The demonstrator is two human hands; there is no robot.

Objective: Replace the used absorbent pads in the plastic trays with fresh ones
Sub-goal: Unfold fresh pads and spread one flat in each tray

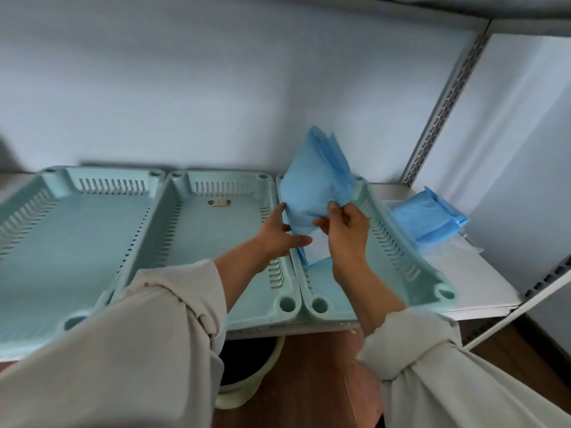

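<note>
Pinching a folded blue pad (318, 189) at its lower edge, the right hand (346, 230) is raised over the right tray (398, 251) — the pad stands upright, partly unfolded, a white side showing below. The left hand (278, 233) is held with fingers nearly straight against the pad's left edge. Three pale green trays are set side by side on the shelf (469, 273); the left tray (61, 230) and middle tray (216, 230) are bare. A stack of blue pads (429, 217) is seen lying just right of the trays.
</note>
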